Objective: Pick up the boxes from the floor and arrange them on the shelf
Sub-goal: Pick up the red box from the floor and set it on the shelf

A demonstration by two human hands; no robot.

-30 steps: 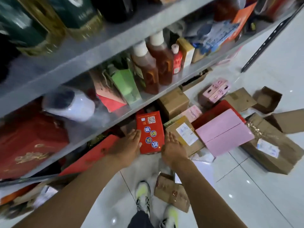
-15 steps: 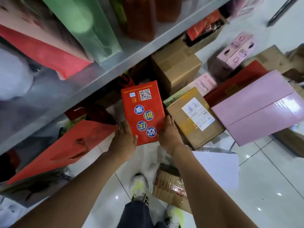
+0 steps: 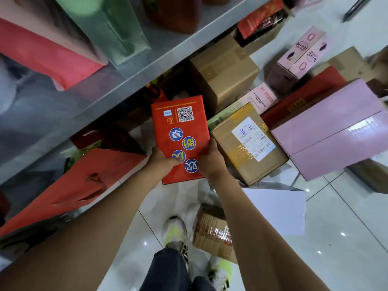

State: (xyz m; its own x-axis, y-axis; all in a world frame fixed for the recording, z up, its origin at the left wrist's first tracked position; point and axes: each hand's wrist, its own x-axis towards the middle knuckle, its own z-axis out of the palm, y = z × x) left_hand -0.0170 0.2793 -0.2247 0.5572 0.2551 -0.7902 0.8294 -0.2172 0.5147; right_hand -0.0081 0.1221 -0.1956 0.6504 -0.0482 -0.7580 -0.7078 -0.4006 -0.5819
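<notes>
Both hands — left hand (image 3: pixel 161 159) and right hand (image 3: pixel 211 159) — clasp the flat red cardboard box with blue round stickers (image 3: pixel 180 137), fingers curled round its near edges. It hangs below the grey metal shelf (image 3: pixel 134 80) — best kept level while raised past the lip.

place: shop stockroom — metal shelf (image 3: pixel 134 78) of goods; taped parcels (image 3: pixel 247 143) strewn on tiled floor (image 3: pixel 346 238)

Glossy tiled floor (image 3: pixel 346 259), seemingly metal shelf (image 3: pixel 159 59)
</notes>
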